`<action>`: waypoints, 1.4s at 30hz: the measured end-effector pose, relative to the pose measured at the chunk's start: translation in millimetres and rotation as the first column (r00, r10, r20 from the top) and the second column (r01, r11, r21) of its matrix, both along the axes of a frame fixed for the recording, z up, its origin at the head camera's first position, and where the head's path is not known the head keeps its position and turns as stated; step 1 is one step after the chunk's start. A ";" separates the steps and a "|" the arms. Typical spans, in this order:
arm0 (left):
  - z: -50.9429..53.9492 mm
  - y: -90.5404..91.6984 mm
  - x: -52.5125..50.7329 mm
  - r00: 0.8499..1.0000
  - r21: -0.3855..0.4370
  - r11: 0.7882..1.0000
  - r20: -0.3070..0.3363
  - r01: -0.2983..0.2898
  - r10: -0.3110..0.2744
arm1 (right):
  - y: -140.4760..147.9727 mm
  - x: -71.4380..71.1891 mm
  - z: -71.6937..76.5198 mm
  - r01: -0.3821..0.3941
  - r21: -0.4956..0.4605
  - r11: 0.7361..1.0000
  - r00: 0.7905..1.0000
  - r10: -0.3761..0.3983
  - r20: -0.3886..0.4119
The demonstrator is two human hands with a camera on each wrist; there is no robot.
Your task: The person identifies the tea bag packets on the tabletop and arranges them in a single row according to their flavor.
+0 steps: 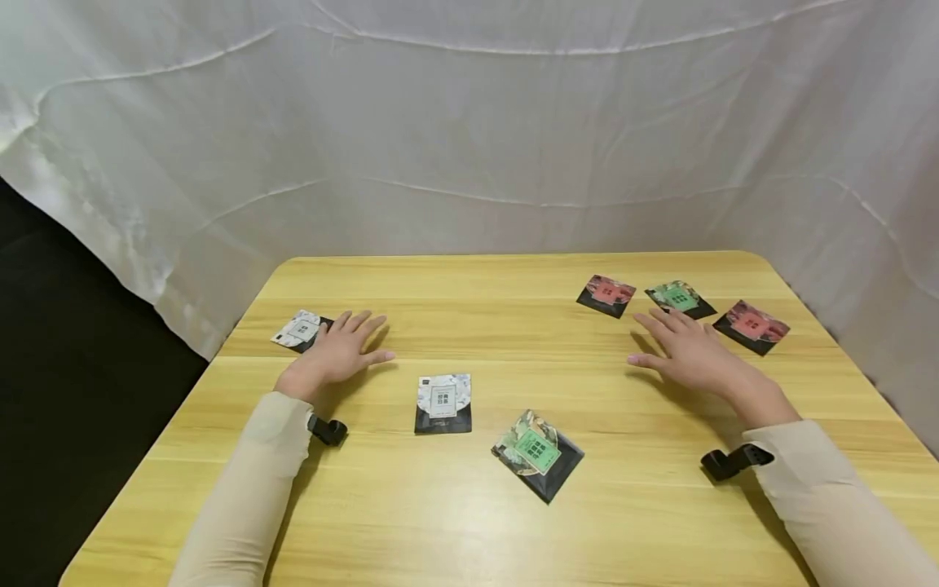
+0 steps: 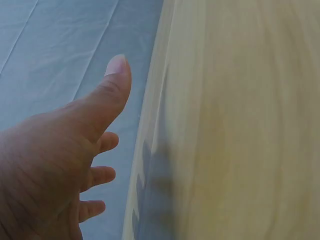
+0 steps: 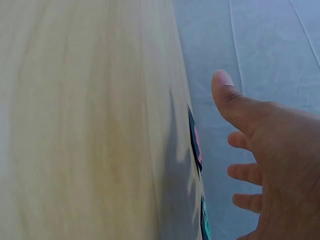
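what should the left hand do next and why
Probably lower the left hand to pinch the white packet at the far left. In the head view the hand partly covers that packet, its fingers are spread and it holds nothing. The other white packet lies nearer the middle of the table, so bringing the matching pair together seems a fair guess.

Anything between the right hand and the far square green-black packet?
Nothing visible: the right hand, fingers spread, appears right at the near edge of the far flat, square green-black packet. A square red-black packet lies to its left, a second red-black packet to its right, neither between.
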State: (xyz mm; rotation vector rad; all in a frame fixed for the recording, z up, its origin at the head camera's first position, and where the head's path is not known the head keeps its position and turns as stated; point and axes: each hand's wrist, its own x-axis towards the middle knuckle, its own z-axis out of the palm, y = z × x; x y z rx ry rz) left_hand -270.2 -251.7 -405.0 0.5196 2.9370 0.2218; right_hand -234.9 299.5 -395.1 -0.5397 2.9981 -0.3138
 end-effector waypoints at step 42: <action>-5.2 -77.5 2.7 0.955 0.126 0.952 -0.073 -0.277 0.287 | -167.9 4.8 22.6 -0.451 -0.215 0.866 0.890 0.453 -0.043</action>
